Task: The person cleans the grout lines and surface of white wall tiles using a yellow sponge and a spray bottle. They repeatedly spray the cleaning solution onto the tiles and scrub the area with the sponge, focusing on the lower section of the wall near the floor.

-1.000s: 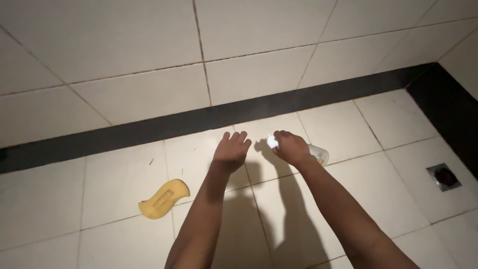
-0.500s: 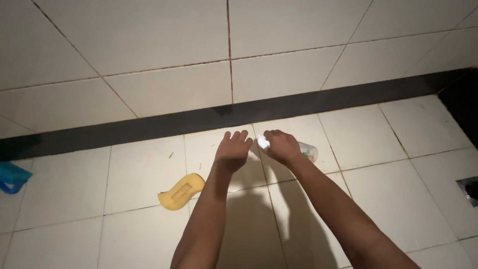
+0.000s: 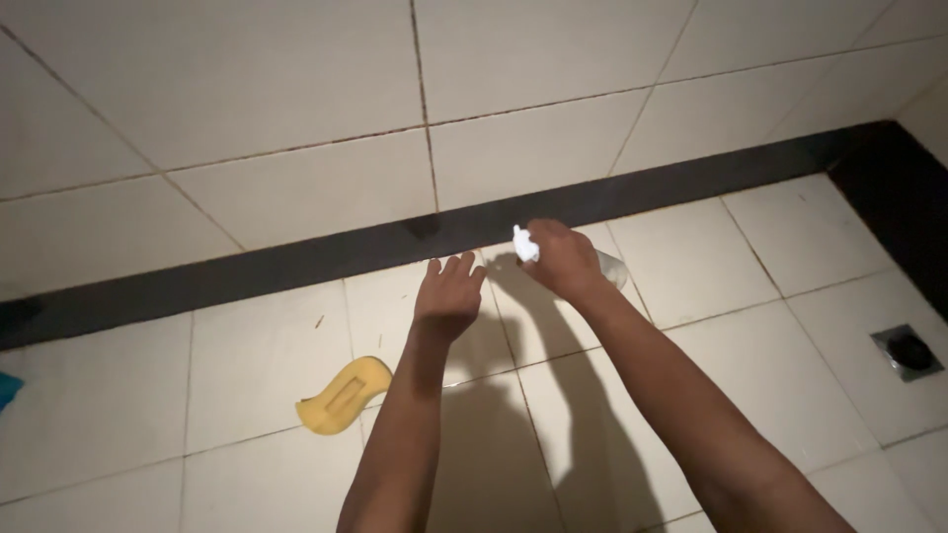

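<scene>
The right hand [image 3: 561, 259] has its fingers clamped around a small clear plastic spray bottle with a white nozzle [image 3: 526, 245], held low over the cream tiled floor [image 3: 257, 365] near the black skirting band [image 3: 296, 259]. The left hand [image 3: 449, 296] hovers just beside it, fingers apart, palm down. A yellow curved sponge [image 3: 343, 395] lies on the floor, left of and nearer than the left fingers.
</scene>
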